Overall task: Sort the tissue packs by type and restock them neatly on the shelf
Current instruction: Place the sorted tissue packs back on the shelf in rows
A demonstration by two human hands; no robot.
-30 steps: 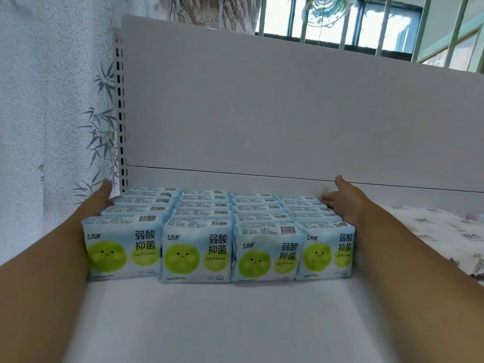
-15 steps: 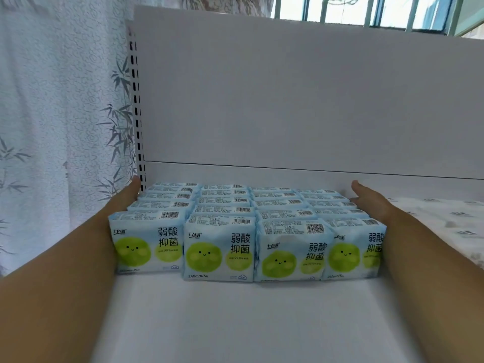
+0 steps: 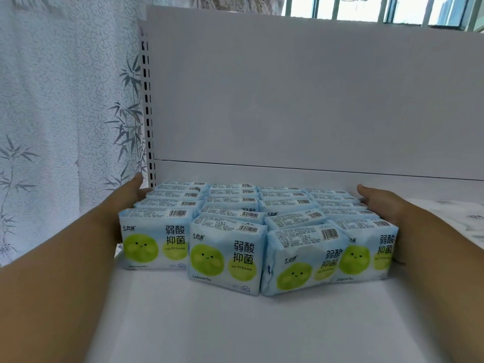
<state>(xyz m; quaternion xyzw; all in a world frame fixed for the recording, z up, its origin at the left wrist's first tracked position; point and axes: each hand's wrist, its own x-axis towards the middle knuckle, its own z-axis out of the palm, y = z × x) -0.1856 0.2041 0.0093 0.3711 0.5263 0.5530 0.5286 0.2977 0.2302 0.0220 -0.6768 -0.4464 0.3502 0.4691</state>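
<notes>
Several light-blue tissue packs (image 3: 225, 258) with green smiling circles stand in a block, several rows deep, on the white shelf (image 3: 235, 326). My left hand (image 3: 125, 197) lies flat against the block's left side, fingers straight and reaching toward the back. On the right side my right hand (image 3: 379, 203) presses flat against the block the same way. The two middle front packs sit further forward than the outer ones, and the pack right of centre (image 3: 301, 260) is tilted. Both forearms flank the block.
The shelf's white back panel (image 3: 301, 100) rises behind the packs, with a slotted upright (image 3: 146, 113) at its left. A bamboo-print curtain (image 3: 60, 113) hangs on the left. A patterned cloth surface (image 3: 458, 218) lies to the right. Barred windows show above.
Both hands have squeezed the block inward and drawn it forward. The middle front packs have bulged toward me and one has tilted. The view has come closer.
</notes>
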